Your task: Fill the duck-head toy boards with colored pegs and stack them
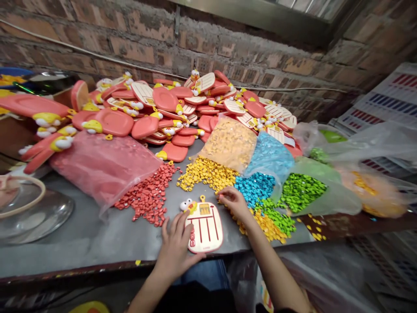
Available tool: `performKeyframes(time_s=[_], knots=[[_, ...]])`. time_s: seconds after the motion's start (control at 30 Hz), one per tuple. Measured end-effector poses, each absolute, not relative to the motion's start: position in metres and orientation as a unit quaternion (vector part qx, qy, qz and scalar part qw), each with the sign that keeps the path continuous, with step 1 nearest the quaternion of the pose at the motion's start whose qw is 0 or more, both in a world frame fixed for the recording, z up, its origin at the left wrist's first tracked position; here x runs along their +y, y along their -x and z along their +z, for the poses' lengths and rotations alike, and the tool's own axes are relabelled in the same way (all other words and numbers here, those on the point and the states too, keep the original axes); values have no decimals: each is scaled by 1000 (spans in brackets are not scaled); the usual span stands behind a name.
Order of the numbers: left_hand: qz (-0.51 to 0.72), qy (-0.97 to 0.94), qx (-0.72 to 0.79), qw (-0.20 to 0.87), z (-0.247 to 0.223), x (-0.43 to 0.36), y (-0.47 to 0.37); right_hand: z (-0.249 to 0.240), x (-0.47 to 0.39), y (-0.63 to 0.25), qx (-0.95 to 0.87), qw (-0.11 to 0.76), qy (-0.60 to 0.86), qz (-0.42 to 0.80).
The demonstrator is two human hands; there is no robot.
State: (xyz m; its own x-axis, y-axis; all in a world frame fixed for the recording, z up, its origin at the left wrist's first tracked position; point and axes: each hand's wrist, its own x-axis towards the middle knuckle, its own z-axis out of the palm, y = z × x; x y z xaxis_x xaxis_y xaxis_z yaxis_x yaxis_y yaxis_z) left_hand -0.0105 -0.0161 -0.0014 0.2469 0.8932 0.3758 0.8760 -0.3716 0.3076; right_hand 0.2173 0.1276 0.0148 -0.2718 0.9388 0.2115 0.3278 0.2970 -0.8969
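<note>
A cream toy board (205,232) with a red rim, dark red slots and a yellow duck-like head with bulging eyes lies face up near the table's front edge. My left hand (176,243) grips its left side, fingers over the edge and thumb along the bottom. Several small red pieces (192,238) sit in the leftmost slot, partly under my fingers. My right hand (234,202) is closed in a pinch above the board's upper right, beside the yellow pieces (208,174). What its fingertips hold is too small to make out.
Loose red (151,195), blue (256,189) and green pieces (302,191) spill from plastic bags. Orange-yellow pieces (267,226) lie at right. Behind them rises a heap of duck-headed boards (167,102) against a brick wall. A clear container (32,213) stands at left.
</note>
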Motion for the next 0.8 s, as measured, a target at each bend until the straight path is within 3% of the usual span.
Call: performKeyframes(time_s=[0.5,0.8], knots=[[272,-788,552,15,-3,-16,14,12,92,-199,-851,292,398,182],[277,-790,547,26,-1,-15,15,10,93,-195,-831,312,407,215]])
